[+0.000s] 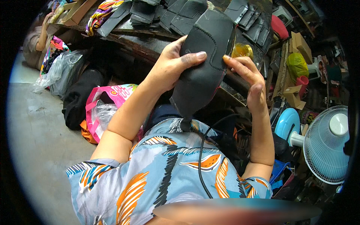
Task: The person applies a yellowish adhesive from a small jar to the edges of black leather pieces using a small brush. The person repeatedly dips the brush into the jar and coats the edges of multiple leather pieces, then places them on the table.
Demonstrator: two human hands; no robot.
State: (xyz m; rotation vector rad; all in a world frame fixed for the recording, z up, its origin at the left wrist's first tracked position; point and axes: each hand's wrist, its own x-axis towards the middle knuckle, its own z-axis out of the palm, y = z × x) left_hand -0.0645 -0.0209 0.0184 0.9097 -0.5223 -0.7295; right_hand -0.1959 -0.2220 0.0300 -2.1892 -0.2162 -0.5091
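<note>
A black leather piece with a curved stitched seam and a pointed lower end is held up in front of my body. My left hand grips its left side, thumb pressed on the front face and the other fingers hidden behind. At the right edge, beside the seam, a fingertip of my right hand touches the leather. The fingers of that hand are stretched out and its thumb stands apart. Beyond the right hand is an amber-yellow container, partly hidden by the fingers.
Stacks of flat black pieces lie on the dark workbench, near a colourful striped cloth. On the left are a pink bag and clear plastic bags. A white-and-blue fan stands right. Another person is at far left.
</note>
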